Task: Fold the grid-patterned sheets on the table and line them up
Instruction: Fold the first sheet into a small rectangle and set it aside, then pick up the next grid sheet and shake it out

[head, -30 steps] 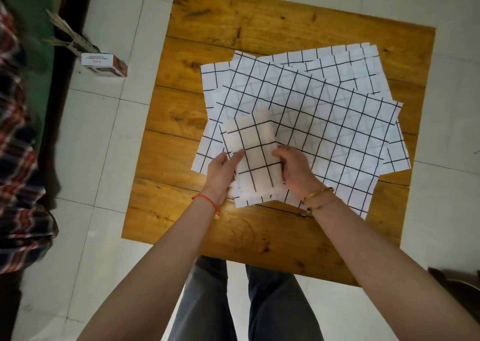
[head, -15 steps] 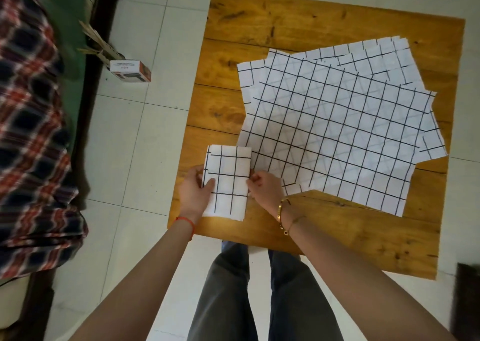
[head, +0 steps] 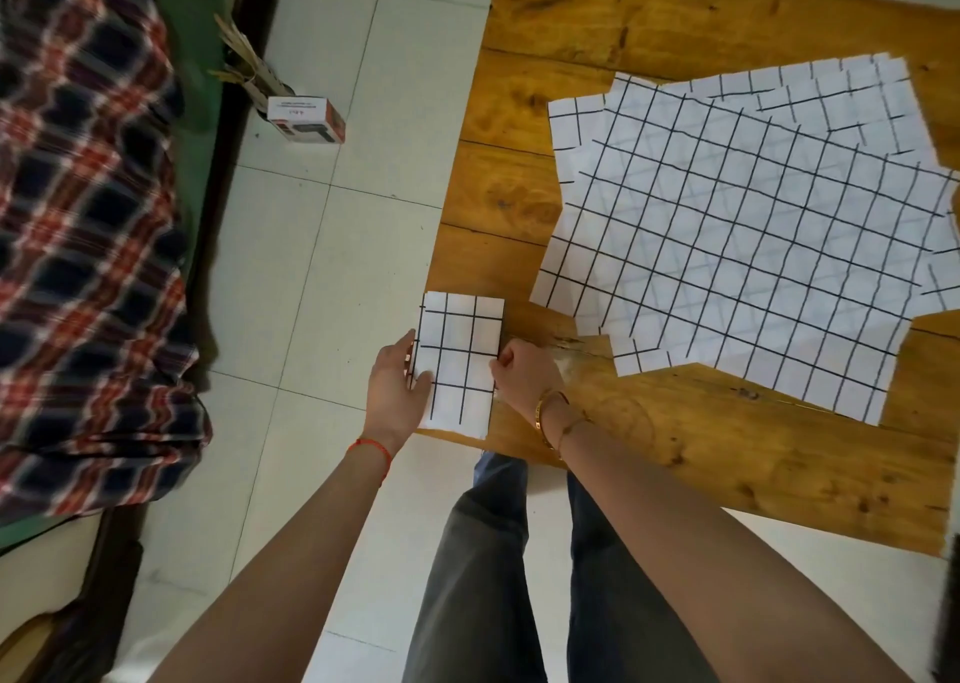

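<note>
Folded sheet (head: 460, 362) lies at near-left corner of wooden table (head: 727, 453), its left edge about flush with the table edge. Left hand (head: 396, 386) grips its left edge, thumb on top. Right hand (head: 522, 373) touches its right edge with curled fingers; cannot tell if it pinches. Unfolded grid sheets (head: 748, 235) overlap in a loose pile to the right and farther back, apart from the folded one. Small box (head: 307, 118) on floor far left.

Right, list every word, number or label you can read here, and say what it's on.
Small box on the floor: its white label carries a few lines of print, too small and blurred to read.
Folded sheet and loose sheets on the table: grid lines only, no text.
Nothing else shows writing.
</note>
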Demonstrator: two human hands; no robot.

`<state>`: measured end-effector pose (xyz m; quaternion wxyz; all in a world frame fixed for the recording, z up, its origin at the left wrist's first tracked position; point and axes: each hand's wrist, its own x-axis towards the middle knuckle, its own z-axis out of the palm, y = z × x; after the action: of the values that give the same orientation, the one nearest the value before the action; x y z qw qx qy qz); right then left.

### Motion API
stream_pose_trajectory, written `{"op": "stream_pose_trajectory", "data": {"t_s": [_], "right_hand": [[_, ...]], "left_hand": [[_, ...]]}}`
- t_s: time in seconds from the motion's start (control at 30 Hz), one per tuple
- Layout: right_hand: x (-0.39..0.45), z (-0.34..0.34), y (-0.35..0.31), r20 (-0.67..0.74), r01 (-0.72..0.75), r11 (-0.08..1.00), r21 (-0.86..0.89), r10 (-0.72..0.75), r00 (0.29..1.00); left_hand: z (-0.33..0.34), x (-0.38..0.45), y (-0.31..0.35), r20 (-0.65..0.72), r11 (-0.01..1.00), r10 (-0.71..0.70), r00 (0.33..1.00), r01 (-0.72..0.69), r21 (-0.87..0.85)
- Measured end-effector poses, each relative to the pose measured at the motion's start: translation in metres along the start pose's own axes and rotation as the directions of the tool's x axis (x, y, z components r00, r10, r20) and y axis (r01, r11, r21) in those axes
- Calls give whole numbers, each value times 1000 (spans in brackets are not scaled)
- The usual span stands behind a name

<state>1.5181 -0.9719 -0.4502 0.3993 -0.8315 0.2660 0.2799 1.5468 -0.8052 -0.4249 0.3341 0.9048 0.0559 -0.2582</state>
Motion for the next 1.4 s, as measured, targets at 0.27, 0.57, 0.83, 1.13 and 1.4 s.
{"op": "stream_pose_trajectory", "data": {"t_s": [0.27, 0.57, 0.83, 1.13, 1.4], "right_hand": [[0, 0, 0, -33, 1, 994, -110, -5, 999], [3, -22, 19, -90, 19, 997, -74, -26, 996], [11, -106, 65, -407, 6, 999, -39, -21, 913], [9, -143, 120, -300, 0, 958, -286, -89, 950], [13, -144, 135, -333, 76, 959, -273, -168, 928]], "left_hand": [[-1, 2, -2, 26, 999, -15, 1000, 14, 44], [4, 5, 5, -24, 990, 58, 998, -54, 127], [39, 22, 69, 88, 895, 353, 931, -364, 258], [94, 42, 115, 231, 818, 437, 869, -491, 300], [109, 45, 123, 286, 793, 408, 867, -492, 360]]}}
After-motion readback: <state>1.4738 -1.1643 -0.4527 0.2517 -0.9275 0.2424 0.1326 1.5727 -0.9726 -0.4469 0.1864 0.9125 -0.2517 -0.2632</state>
